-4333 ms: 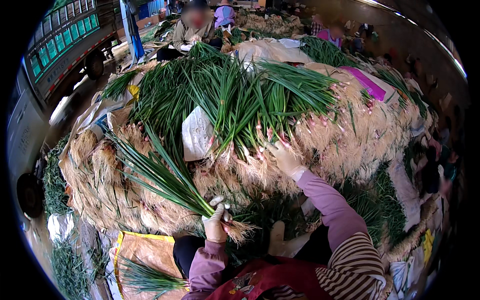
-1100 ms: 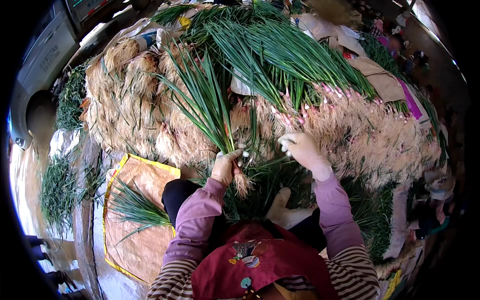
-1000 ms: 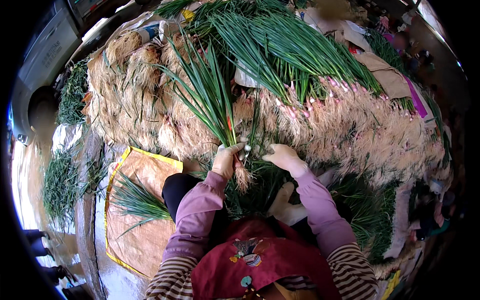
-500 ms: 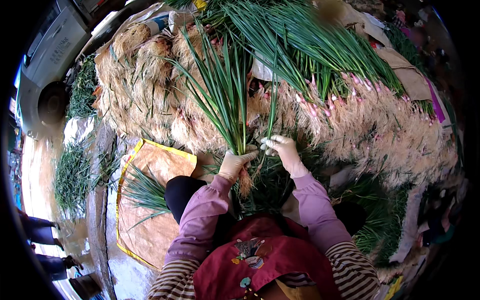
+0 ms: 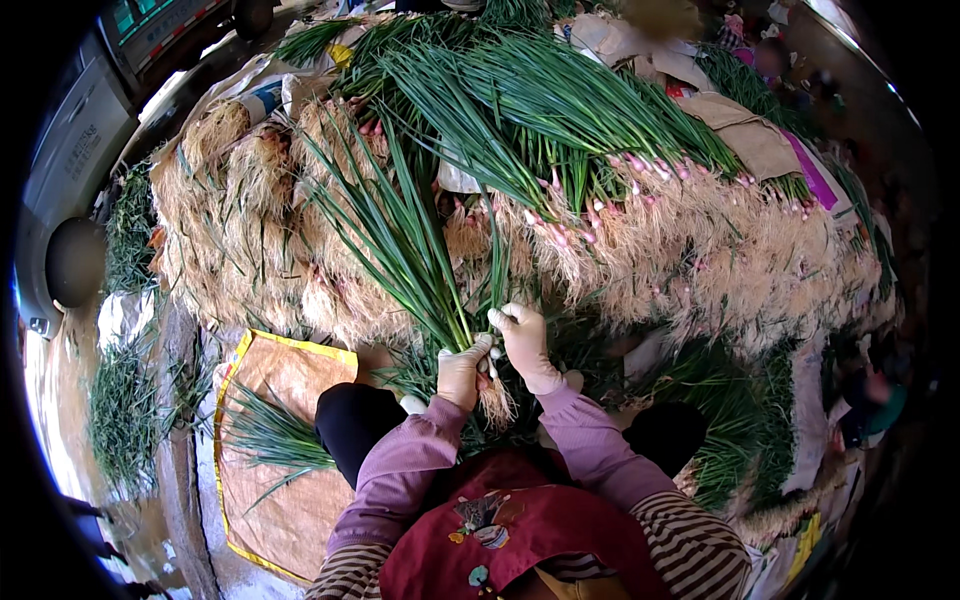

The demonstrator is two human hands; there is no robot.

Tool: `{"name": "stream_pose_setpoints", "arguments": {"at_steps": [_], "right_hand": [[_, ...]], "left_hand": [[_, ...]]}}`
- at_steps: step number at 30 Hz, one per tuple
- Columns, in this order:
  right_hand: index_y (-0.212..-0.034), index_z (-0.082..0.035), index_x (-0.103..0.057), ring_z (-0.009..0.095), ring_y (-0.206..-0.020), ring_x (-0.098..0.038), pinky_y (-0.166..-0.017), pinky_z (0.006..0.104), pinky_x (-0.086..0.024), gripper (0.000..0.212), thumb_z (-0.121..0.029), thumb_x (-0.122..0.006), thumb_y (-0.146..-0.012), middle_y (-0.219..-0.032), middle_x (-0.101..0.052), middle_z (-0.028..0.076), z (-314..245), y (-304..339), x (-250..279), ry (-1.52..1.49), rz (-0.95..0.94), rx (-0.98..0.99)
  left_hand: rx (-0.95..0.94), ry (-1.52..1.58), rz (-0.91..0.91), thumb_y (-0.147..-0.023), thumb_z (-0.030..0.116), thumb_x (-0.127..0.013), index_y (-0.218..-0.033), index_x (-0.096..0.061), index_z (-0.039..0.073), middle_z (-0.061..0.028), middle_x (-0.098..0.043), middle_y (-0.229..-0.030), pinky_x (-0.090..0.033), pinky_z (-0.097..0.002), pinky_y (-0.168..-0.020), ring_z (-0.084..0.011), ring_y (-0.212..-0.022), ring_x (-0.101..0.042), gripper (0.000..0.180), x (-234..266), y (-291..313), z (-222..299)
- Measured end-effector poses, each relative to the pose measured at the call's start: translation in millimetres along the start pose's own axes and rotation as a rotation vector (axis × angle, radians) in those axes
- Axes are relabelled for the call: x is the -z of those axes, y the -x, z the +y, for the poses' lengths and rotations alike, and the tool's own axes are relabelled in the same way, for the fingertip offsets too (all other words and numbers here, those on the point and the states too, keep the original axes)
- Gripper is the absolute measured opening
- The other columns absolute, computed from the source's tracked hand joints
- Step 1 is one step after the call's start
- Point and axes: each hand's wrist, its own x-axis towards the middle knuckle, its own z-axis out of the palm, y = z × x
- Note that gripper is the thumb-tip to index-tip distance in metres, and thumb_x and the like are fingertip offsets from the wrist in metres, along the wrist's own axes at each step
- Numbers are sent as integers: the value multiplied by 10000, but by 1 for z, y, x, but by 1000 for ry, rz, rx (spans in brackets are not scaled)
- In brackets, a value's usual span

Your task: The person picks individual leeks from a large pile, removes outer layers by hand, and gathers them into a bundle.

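My left hand (image 5: 465,372), in a whitish glove, is wrapped round the lower stalks of a bunch of spring onions (image 5: 415,255). Their long green leaves fan up and to the left, and pale roots (image 5: 496,402) hang below the fist. Close on its right, my right hand (image 5: 526,350), gloved alike, pinches a thin green spring onion stalk (image 5: 498,262) whose leaves rise above the fingers. White bulbs show between the two hands; which stalk each belongs to I cannot tell.
A wide heap of spring onions (image 5: 610,110) with pinkish bulbs and straw-coloured roots (image 5: 740,240) lies ahead. Left of my knee, a yellow-edged brown sheet (image 5: 290,510) bears a few spring onions (image 5: 275,435). Cut greens (image 5: 725,420) lie at right. A pale vehicle (image 5: 85,150) stands far left.
My right hand has turned more upright and come down against the left hand, bringing its stalk beside the bunch. The bunch now leans further left. The whole view has shifted slightly.
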Motion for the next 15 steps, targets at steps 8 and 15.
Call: {"name": "stream_pose_setpoints", "arguments": {"at_steps": [8, 15], "right_hand": [[-670, 15, -542, 164, -506, -432, -506, 323, -361, 224, -137, -635, -807, -544, -491, 98, 9, -11, 14, 257, 154, 156], [-901, -57, -653, 316, -773, -626, -730, 378, -486, 302, -313, -651, -741, -779, -647, 133, -62, -12, 66, 1358, -1012, -51]], "left_hand": [[-49, 50, 44, -865, 144, -600, -777, -619, 18, -23, -552, -546, -280, -201, -302, -67, -344, -413, 155, -14, 9, -4], [-159, 143, 67, -890, 178, -586, -845, -616, 19, -20, -556, -594, -287, -201, -324, -80, -360, -427, 167, 0, 27, 0]]}}
